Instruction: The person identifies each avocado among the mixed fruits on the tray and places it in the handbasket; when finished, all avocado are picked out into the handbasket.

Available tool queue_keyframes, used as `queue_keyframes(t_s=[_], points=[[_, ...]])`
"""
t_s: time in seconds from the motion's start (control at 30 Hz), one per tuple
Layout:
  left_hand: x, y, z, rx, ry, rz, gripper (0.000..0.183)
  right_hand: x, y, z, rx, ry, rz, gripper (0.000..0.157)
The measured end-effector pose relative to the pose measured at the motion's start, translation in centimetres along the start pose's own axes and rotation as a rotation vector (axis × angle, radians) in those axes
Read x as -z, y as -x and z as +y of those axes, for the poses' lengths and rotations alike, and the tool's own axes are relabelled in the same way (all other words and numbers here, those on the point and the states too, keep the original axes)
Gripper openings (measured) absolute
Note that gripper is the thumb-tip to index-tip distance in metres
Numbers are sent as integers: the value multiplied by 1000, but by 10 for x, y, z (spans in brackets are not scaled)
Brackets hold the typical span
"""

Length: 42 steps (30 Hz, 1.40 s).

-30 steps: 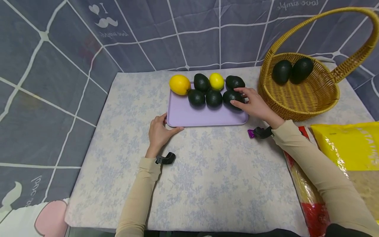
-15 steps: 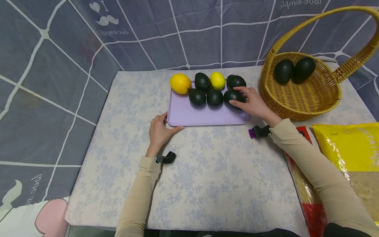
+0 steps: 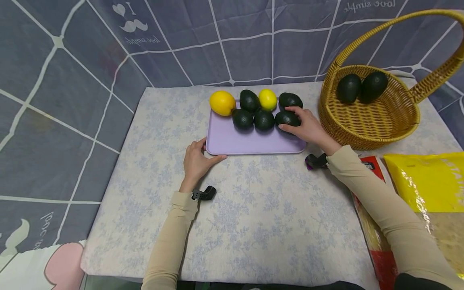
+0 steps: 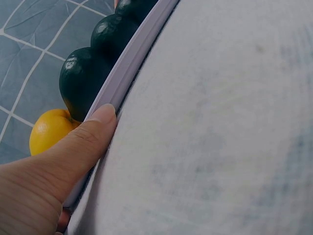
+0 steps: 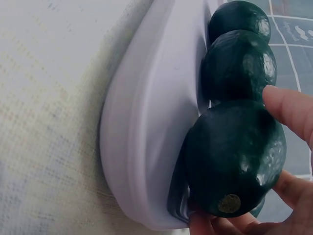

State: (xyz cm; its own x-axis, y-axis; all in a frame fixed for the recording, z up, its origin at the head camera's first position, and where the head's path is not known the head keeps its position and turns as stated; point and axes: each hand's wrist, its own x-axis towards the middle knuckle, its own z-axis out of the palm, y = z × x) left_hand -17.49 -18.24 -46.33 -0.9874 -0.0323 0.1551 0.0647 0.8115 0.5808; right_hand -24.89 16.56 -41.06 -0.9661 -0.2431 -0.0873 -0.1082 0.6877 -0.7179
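A lilac tray [image 3: 250, 145] holds several dark green avocados in two rows, such as one [image 3: 243, 119] at the front left. Among them sit a small bright-yellow lemon [image 3: 267, 100] and, at the back left, a bigger yellow fruit [image 3: 222, 103] whose kind is unclear. My right hand [image 3: 307, 127] grips the front-right avocado [image 5: 234, 156], thumb on one side and fingers on the other; it appears to rest on the tray. At the tray's front-left corner, my left hand [image 3: 197, 162] holds the rim, with its thumb [image 4: 83, 137] along the front edge.
Right of the tray stands a woven basket [image 3: 369, 137] with a tall handle and two avocados [image 3: 349, 88] inside. A yellow bag [image 3: 417, 181] and a red bag [image 3: 384, 257] lie at the right, under and beside the right sleeve. A grey tile-patterned cloth [image 3: 246, 40] hangs behind the table.
The camera view has shifted slightly. Both hands keep their places, the right at the front-right avocado and the left at the tray corner.
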Motion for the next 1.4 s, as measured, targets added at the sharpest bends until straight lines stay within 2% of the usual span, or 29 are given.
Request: queue_keyframes(t_s=[0.87, 1.4], points=[[-1, 1, 1, -3, -6, 1, 90, -2, 4, 2, -9, 25, 10, 70], [1, 1, 2, -15, -1, 6, 89, 1, 15, 0, -17, 27, -30, 74]])
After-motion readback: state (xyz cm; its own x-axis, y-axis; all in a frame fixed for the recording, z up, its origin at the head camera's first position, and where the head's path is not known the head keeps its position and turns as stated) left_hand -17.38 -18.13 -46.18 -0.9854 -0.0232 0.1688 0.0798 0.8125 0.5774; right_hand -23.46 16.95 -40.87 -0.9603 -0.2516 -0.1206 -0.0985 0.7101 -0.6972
